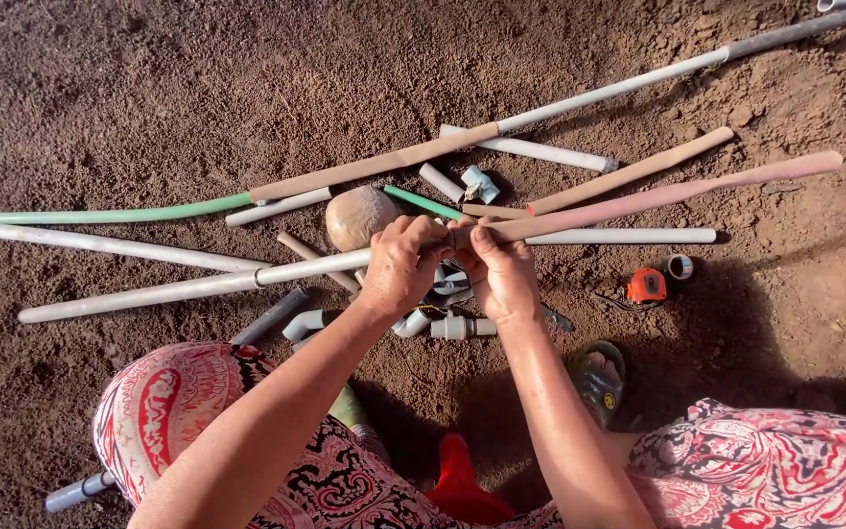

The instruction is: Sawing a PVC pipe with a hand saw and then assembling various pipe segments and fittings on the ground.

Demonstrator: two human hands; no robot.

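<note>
Over bare soil, our left hand point(401, 264) grips the grey pipe point(188, 287), our right hand point(501, 269) the pink pipe point(658, 196); their ends meet between our hands, not visibly joined yet. Loose fittings point(447, 325) lie below, a tape measure point(646, 286) beside.

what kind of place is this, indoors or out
Most likely outdoors, a makeshift plumbing work spot on bare ground. Loose brown soil lies everywhere, with plastic pipes and pipe fittings spread straight on it, and an orange tape measure beside them. Both hands hold pipes together.
</note>
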